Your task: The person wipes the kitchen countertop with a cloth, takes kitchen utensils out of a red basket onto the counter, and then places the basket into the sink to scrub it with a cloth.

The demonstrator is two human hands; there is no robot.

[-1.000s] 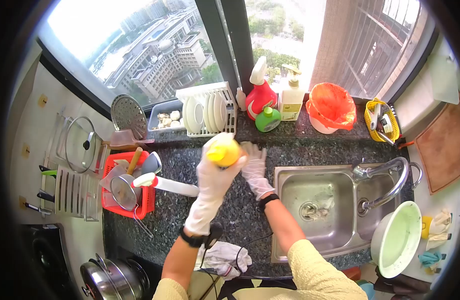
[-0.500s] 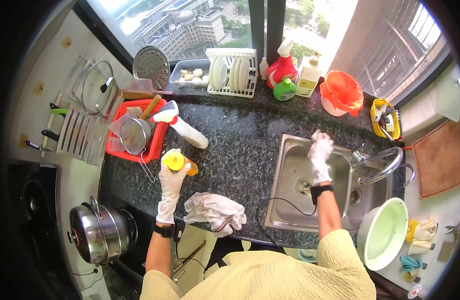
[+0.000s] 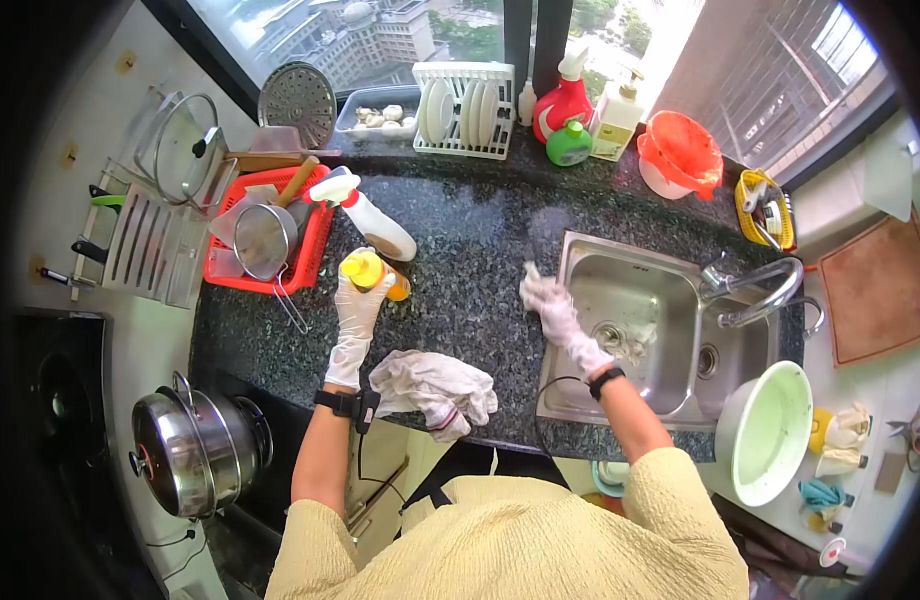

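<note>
Left hand point(image 3: 360, 305): gloved, fingers wrapped round the yellow-capped bottle
Yellow-capped bottle point(image 3: 384, 276): left part of the speckled countertop point(image 3: 460, 255), just near of the white spray bottle point(image 3: 376, 226)
Right hand point(image 3: 552, 302): gloved, by the sink's point(image 3: 620, 285) left rim; cannot tell whether its fingers pinch anything
Cloth point(image 3: 435, 388): crumpled, countertop's near edge

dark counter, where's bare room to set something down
Bare counter runs from the dish rack down to the cloth, between the yellow-capped bottle and sink; the right hand is over its sink edge. Crowded: left, around the red basket and spray bottle.
</note>
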